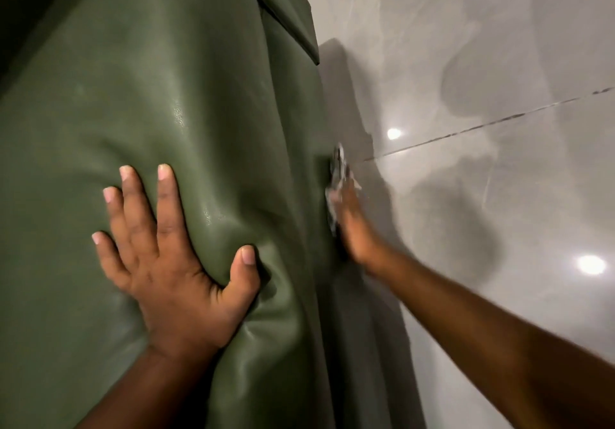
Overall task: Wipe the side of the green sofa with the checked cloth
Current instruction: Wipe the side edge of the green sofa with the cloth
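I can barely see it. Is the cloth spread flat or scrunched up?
Cannot tell: only a blurred edge of the checked cloth shows, between the right hand and the sofa side.

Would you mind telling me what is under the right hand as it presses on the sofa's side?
Under the right hand a bit of the checked cloth shows against the green sofa. The rest of the cloth is covered by the hand and blurred.

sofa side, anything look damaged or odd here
No damage shows. The green sofa dents and creases only where the left hand presses flat on it. The right hand presses the checked cloth against the side; the cloth is blurred.
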Tool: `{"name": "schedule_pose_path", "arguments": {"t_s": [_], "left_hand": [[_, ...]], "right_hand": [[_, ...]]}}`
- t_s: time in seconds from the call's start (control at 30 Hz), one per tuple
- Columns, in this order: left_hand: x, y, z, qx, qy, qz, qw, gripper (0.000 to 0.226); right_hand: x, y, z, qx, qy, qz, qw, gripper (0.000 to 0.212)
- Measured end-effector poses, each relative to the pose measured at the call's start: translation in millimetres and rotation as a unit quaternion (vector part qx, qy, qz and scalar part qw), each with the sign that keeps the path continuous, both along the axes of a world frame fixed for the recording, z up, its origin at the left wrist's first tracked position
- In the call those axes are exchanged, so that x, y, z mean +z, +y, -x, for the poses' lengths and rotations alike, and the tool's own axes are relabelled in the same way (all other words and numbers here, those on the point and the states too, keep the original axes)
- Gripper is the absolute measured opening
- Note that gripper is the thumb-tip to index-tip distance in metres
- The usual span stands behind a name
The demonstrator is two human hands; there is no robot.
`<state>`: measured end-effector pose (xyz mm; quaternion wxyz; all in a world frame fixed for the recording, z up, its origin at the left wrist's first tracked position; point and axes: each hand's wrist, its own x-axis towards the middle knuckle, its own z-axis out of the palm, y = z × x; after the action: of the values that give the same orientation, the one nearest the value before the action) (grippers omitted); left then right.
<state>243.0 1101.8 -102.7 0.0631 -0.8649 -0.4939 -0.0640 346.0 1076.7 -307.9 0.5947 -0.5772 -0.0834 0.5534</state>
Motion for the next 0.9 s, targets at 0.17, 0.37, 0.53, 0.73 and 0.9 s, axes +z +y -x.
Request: {"name": "schedule_pose_path", "arguments": {"t_s": [0.17,0.37,0.53,0.73,0.9], "left_hand": [[1,-1,0,0.007,0.007,0.006,1.0,0.1],[-1,3,2,0.007,0.019,-0.009,1.0,0.101],[-4,4,5,0.005,0.025,-0.021,0.999,0.102],[-5,4,3,0.003,0.026,-0.027,0.999,0.099],[-5,2,2,0.001,0.016,-0.025,1.0,0.099]], "right_hand": [[43,-44,38,0.081,-0.224,-0.118,0.964,0.055],[37,29,-14,0.059,-0.289,-0.115,0.949,0.057],[25,78,-44,0.069,-0.32,-0.125,0.937,0.06],[35,172,-112,0.033,-0.224,-0.082,0.971,0.052],[31,138,-87,0.027,-0.209,-0.097,0.973,0.056]]}}
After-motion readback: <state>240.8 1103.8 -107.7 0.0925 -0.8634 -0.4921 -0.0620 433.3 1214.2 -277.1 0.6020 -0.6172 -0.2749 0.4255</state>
